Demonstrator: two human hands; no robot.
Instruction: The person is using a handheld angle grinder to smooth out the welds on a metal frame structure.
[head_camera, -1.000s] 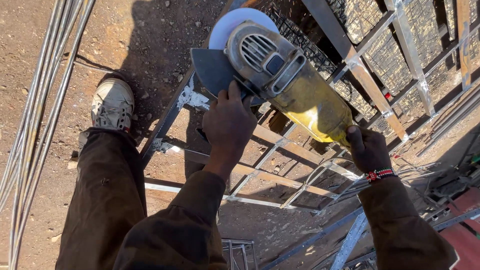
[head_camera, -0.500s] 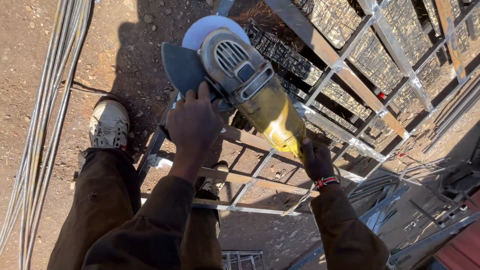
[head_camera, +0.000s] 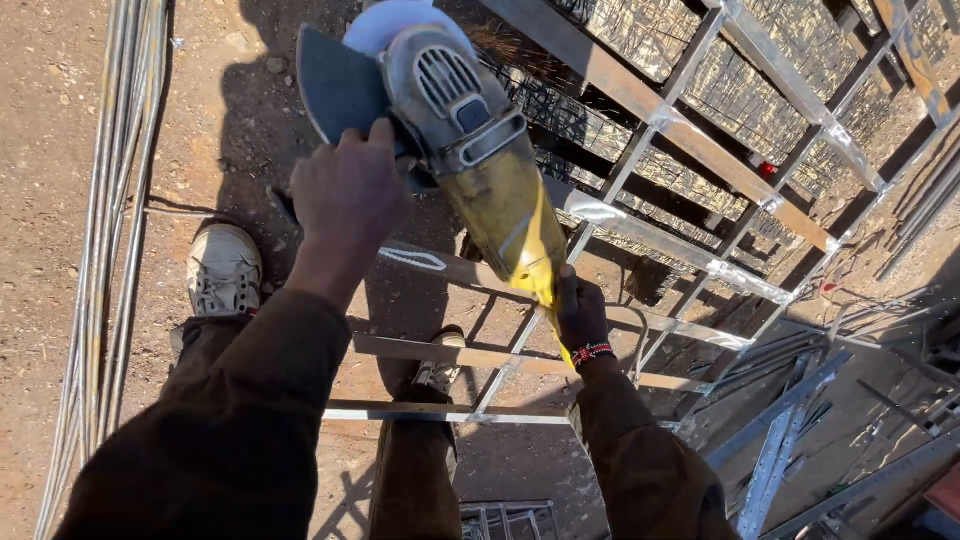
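A yellow and grey angle grinder (head_camera: 478, 150) is held in front of me over a welded metal frame (head_camera: 690, 250) lying on the dirt. Its round disc (head_camera: 395, 18) and dark guard (head_camera: 340, 85) point away from me at the top of the view. My left hand (head_camera: 345, 195) grips the side of the grinder head by the guard. My right hand (head_camera: 580, 310) is closed around the yellow rear handle, with a red beaded band on the wrist. Both sleeves are dark brown.
My two shoes stand on the ground, one (head_camera: 224, 268) left of the frame and one (head_camera: 440, 362) between its bars. A bundle of thin steel rods (head_camera: 110, 250) runs along the left edge. More metal grilles (head_camera: 700, 60) and loose steel sections (head_camera: 790, 440) lie to the right.
The grinder and both hands have shifted left and slightly down in view, now further along the frame. My view has tilted, so the second shoe shows between the bars.
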